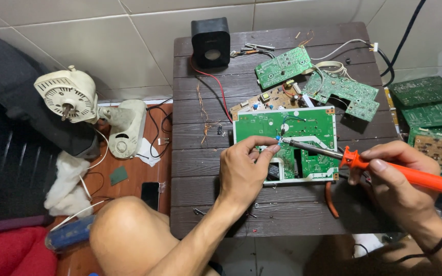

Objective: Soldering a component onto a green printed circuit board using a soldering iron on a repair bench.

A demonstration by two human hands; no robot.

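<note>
**Tech A:** Holding the soldering iron (384, 168) by its orange handle, the right hand (400, 184) has its fingers closed around the grip, well behind the metal shaft. The tip meets the green circuit board (303, 135) near the board's left middle.

**Tech B:** And the left hand (244, 171)?

**Tech A:** It rests on the board's left edge, thumb and forefinger pinched on a small blue part (279, 138) just beside the tip. What that part is cannot be told at this size.

**Tech B:** Handling notes?

**Tech A:** Judged from the view: the board is light, stiff and thin, with fragile parts and traces. Take it by the bare edges only. It lies flat on the dark slatted counter (200, 168), near the front. The iron is light and rigid; its shaft is likely hot, so the handle is the only safe hold.

**Tech B:** Obstructions?

**Tech A:** Three more boards (282, 66) lie just behind, with loose white wires (333, 51). A black speaker box (211, 42) stands at the back left corner, a red wire (220, 92) running from it toward the board. Copper wire strands (203, 117) and small screws are scattered at left. A stack of boards (425, 102) sits off to the right, and a fan motor (70, 97) on the floor at left.
</note>
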